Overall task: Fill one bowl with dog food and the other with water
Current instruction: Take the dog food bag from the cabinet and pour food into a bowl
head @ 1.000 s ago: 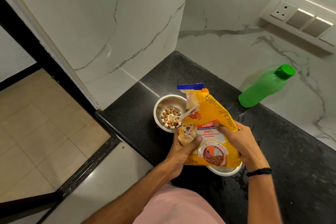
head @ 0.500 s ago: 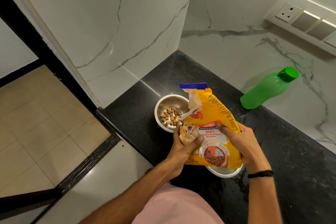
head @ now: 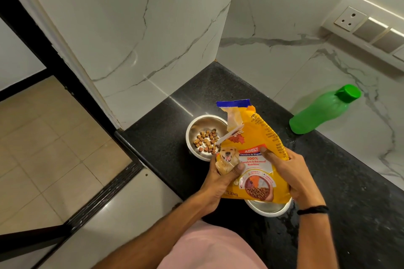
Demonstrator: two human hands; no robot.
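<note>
Pouring step: the person is tipping the yellow dog food bag (head: 251,155) toward the far bowl (head: 196,124), torn corner hanging over its rim.
Left hand (head: 220,179): its grip is closing around the bag's lower left side, thumb pressing on the printed dog's face.
Right hand (head: 286,172): its grip is wrapping the bag's right edge, fingers behind, thumb lying across the front label.
Kibble (head: 206,143): a small heap is sitting in the far bowl's bottom, far from filling it, so I judge this step only partly done.
Near bowl (head: 269,208): it is peeking out beneath the bag, close to the desk's front edge; its inside is hidden, so I cannot tell whether it is holding anything.
Green bottle (head: 323,111): it is standing capped near the wall, well apart from both bowls and untouched.
Desk (head: 349,192): dark stone, carrying everything.
Next move: probably calling for a steeper tilt, keeping the torn corner over the bowl; afterwards the bottle is waiting for the water step.
</note>
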